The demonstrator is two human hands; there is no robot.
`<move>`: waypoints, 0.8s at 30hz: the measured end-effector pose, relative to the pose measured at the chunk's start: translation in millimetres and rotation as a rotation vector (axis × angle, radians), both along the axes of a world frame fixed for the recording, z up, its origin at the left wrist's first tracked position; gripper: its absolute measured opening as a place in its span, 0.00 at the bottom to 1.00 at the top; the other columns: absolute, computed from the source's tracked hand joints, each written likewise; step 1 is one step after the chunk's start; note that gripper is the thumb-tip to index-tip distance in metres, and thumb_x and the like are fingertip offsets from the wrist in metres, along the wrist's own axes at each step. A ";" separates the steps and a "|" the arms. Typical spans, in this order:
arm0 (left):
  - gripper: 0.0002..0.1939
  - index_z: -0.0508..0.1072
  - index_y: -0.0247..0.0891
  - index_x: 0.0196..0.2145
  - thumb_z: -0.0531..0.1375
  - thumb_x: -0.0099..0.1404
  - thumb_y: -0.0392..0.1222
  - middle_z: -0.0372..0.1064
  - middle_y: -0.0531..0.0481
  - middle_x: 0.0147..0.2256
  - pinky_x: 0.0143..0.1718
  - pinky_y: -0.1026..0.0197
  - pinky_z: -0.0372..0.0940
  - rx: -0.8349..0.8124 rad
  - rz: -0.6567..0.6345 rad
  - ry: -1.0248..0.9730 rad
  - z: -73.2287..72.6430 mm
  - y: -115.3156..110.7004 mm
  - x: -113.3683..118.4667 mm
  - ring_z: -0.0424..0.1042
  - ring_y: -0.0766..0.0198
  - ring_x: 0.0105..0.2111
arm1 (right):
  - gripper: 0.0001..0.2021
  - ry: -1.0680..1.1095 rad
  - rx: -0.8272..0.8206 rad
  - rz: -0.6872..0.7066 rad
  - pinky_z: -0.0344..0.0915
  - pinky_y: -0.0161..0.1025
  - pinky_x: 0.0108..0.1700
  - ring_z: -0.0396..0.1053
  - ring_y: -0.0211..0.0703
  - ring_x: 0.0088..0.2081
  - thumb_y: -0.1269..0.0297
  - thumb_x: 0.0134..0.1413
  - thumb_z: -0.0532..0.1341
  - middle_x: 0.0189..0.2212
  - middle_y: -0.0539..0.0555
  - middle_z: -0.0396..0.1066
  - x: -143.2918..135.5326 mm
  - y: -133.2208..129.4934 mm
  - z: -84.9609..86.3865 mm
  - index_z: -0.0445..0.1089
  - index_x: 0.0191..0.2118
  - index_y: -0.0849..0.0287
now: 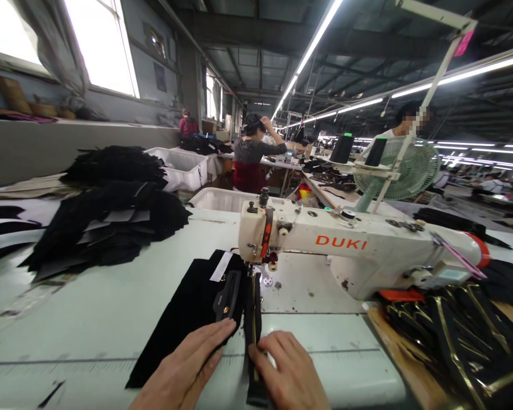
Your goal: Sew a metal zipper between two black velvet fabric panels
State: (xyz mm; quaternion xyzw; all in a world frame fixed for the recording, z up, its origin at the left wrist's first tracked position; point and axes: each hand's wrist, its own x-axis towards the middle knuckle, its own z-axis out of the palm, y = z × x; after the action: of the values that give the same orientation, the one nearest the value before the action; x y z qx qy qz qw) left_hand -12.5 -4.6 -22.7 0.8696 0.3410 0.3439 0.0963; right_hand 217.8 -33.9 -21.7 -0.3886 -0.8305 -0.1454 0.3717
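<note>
A black fabric panel [183, 319] lies on the pale table in front of the cream sewing machine [350, 250], with a white label [220, 266] near its far end. My left hand [183, 367] rests flat on the panel's near edge, fingers together. My right hand [288, 370] pinches a black zipper strip [252, 319] with gold teeth that runs straight under the machine's needle [253, 272]. Both hands sit side by side at the table's front edge.
A heap of black cut pieces [111, 222] lies at the left. Black zippers with gold teeth [457, 336] pile on a board at the right. White bins [183, 168], a green fan [410, 168] and several other workers stand behind the machine.
</note>
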 end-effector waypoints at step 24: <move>0.31 0.67 0.37 0.61 0.52 0.61 0.25 0.69 0.48 0.59 0.59 0.59 0.63 0.293 -0.171 0.328 -16.0 -14.2 11.0 0.68 0.59 0.59 | 0.11 0.096 0.139 -0.101 0.67 0.39 0.29 0.68 0.43 0.27 0.79 0.64 0.53 0.27 0.54 0.74 -25.3 -34.2 -35.4 0.73 0.40 0.66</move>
State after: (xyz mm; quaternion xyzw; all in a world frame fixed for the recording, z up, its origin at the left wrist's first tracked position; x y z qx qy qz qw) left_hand -1.5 -18.8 -38.7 0.9442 0.2238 0.2346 -0.0587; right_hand 192.6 -68.2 -57.1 -0.4096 -0.7790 -0.2027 0.4293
